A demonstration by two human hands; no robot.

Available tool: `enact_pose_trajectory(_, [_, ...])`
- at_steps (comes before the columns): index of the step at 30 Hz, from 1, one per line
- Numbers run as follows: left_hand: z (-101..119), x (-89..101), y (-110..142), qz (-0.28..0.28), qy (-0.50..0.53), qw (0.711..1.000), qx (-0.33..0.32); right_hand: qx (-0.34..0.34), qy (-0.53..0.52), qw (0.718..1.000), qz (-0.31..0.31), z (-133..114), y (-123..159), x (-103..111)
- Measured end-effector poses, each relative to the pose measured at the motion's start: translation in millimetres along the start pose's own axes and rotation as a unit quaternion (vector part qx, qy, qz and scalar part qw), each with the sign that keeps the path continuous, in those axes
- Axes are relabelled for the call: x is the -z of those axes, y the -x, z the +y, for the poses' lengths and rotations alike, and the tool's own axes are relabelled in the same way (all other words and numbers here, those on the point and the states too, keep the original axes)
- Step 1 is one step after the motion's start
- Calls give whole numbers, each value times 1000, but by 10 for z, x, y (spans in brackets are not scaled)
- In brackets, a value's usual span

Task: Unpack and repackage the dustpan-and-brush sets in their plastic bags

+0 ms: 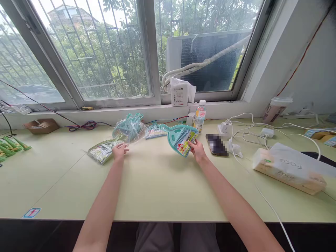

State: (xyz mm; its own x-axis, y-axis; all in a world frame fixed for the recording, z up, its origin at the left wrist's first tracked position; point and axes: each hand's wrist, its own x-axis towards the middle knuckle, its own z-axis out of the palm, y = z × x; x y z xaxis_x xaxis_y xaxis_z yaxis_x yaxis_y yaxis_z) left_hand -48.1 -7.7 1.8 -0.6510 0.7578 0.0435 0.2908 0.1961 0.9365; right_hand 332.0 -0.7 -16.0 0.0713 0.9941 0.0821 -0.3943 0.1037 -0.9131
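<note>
My right hand (197, 148) grips the lower edge of a teal mini dustpan set (178, 136) with a colourful label, held tilted just above the pale green table (157, 189). My left hand (120, 151) rests with fingers curled on the edge of a green packaged set in clear plastic (103, 150) lying flat on the table. Behind it lies a pile of teal dustpan sets in plastic bags (129, 127), and one more bagged set (153, 131) lies beside the pile.
A drink bottle (200, 116), a phone (216, 145), chargers with white cables (246, 131), a wrapped tissue pack (288, 168) and a cup (274, 109) stand to the right. Green items (10, 145) and a small cardboard box (40, 126) sit at the left. A white bag (180, 91) stands on the windowsill.
</note>
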Motion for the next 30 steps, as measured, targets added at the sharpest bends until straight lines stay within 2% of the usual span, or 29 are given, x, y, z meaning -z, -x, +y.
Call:
enact_pose_trajectory(1, [4,21,14,50,-46,998,9,0,-4,1000,5,16,0,5])
enact_pose_trajectory(3, [54,14,121,134,-95,986,-14,-9,-1,1000,0,45,26,-23])
enact_pose_trajectory(5, [143,-59,298,231,-131,959,-100,-23,5,1000,-19,65,76,-91])
enact_pose_trajectory(6, [190,-118,396,246,-134,950,-140,-28,5,999,-33,72,106,-133])
enact_pose_trajectory(7, [231,-190,493,229,-127,948,-179,-33,3,998,-48,76,136,-175])
enact_pose_trajectory(8, [262,-273,584,177,-107,955,-212,-39,1,997,-66,80,165,-217])
enact_pose_trajectory(9, [277,-366,668,92,-73,966,-229,-46,0,995,-87,84,192,-254])
enact_pose_trajectory(10, [278,-463,743,-27,-23,975,-219,-57,1,992,-110,89,216,-288])
enact_pose_trajectory(11, [267,-561,809,-146,34,973,-177,-69,3,989,-132,97,238,-316])
enact_pose_trajectory(12, [247,-653,867,-242,91,958,-123,-82,6,985,-151,108,256,-340])
enact_pose_trajectory(13, [224,-733,916,-317,137,936,-69,-94,9,982,-163,123,272,-360])
enact_pose_trajectory(14, [205,-794,956,-355,179,917,-21,-102,10,981,-166,141,285,-375])
enact_pose_trajectory(17, [195,-851,1020,-384,285,876,63,-105,-3,985,-134,196,301,-401])
enact_pose_trajectory(20, [245,-774,1037,-434,341,830,73,-93,-23,993,-70,230,285,-401])
enact_pose_trajectory(22, [276,-720,1056,-480,340,807,61,-94,-27,995,-18,228,261,-390])
enact_pose_trajectory(25, [292,-692,1096,-493,303,815,27,-119,15,993,22,178,211,-344])
enact_pose_trajectory(28, [284,-691,1085,-451,278,848,12,-98,158,982,43,72,144,-223])
enact_pose_trajectory(29, [278,-689,1061,-436,274,857,13,-69,235,967,65,28,119,-162])
enact_pose_trajectory(30, [271,-687,1030,-418,270,867,16,-31,326,940,99,-17,94,-93])
